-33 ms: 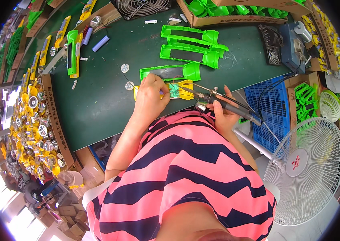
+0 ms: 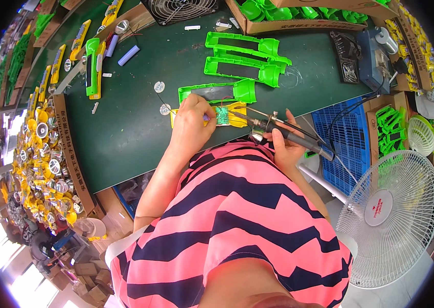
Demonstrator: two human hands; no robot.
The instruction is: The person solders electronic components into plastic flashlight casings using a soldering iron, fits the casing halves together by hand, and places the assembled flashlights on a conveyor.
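On the green bench top lies a yellow torch housing (image 2: 238, 116) with a green circuit board (image 2: 222, 116) in it. My left hand (image 2: 192, 123) rests over the housing's left part, fingers pinched together; what they grip is hidden. Part of a purple battery cell (image 2: 206, 118) shows beside these fingers. In my right hand (image 2: 286, 146) is a soldering iron (image 2: 299, 139) with a thin feed tube, its tip end over the housing near the board. A green torch shell (image 2: 217, 92) lies just beyond. Small round white LED discs (image 2: 165, 109) with a dark wire lie left of the housing.
Several green shells (image 2: 242, 72) lie farther back. At the far right stands a blue soldering unit (image 2: 373, 61) beside a black tray of small parts (image 2: 344, 56). A carton of yellow torch parts (image 2: 42, 159) borders the left; a white fan (image 2: 389, 218) stands at lower right.
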